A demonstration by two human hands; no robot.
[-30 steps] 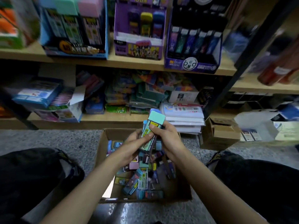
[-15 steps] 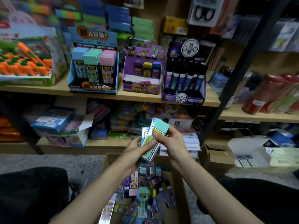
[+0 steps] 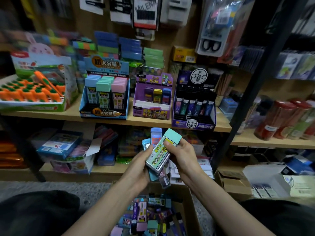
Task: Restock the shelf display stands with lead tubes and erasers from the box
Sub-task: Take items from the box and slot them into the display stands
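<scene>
Mint-green cap, pale label: that is the lead tube (image 3: 160, 151) I am pinching near its cap end with my right hand (image 3: 183, 156), thumb on the label face, fingers curled behind. My left hand (image 3: 137, 170) is gripping a small stack of other tubes (image 3: 155, 137), blue-capped ones sticking out at the far end. The mint tube is lying on top of that stack, tilted to the right. Both hands are hovering above the cardboard box (image 3: 188, 206), which is holding loose tubes and erasers near me.

Step in hand, I judge: peeling the mint tube off the stack and carrying it to the blue display stand (image 3: 104, 106) on the shelf (image 3: 71, 114), far and left of my hands. That stand is showing three columns, blue, mint and pink; the mint column (image 3: 104, 85) in the middle is the match.

Doing it well: the left hand should be clamping the rest firmly while the right is sliding only the top one free. Then turning it upright, cap up, label facing out like its neighbours, and lowering it into the middle column, not the ones beside it.

Risk: the stack is looking fanned and loose, so a tug could be spilling pieces back into the box. The purple stand (image 3: 151, 103) and the dark stand (image 3: 194, 108) further right are probably taking other stock.
</scene>
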